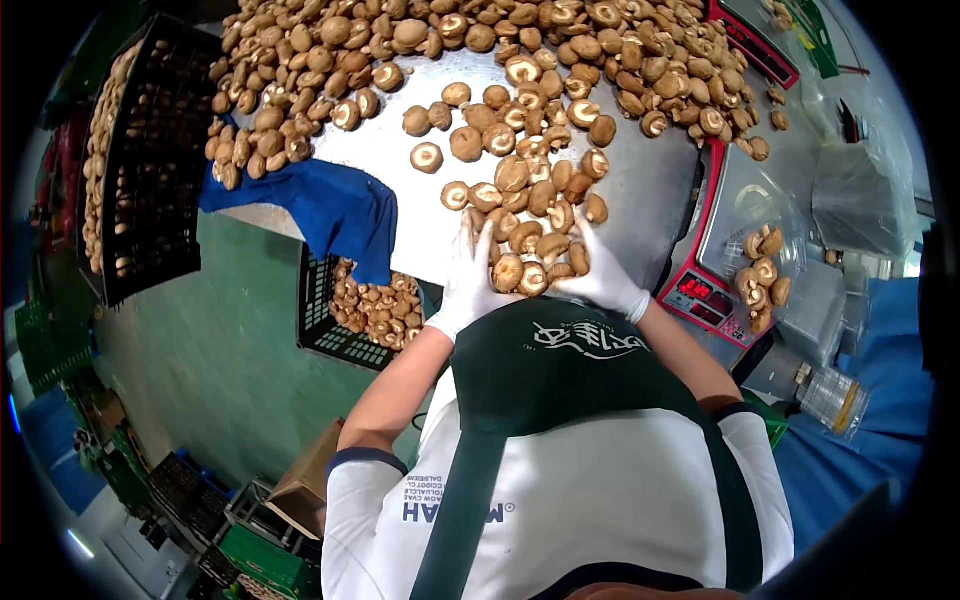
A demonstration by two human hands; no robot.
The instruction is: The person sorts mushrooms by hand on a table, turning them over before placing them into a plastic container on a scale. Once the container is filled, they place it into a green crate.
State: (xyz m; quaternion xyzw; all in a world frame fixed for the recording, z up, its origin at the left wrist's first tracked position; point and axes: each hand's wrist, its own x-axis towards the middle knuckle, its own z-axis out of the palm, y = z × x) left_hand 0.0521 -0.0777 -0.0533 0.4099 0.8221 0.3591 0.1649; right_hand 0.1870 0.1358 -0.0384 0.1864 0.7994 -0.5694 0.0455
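Observation:
Shiitake mushrooms lie loose on the metal table, and a cluster of them sits at its near edge against the dark green apron. My left hand, in a white glove, rests at the left side of that cluster with its fingers extended. At the right side is my right hand, also gloved, its fingers stretched forward along the mushrooms. Both hands frame the cluster and touch its outer mushrooms. Parts of the fingers are hidden among the caps.
A large mushroom pile covers the table's far side. At right, a red-framed scale stands beside a clear bag of mushrooms. A blue cloth hangs over the left edge, above a black crate. Another black crate stands farther left.

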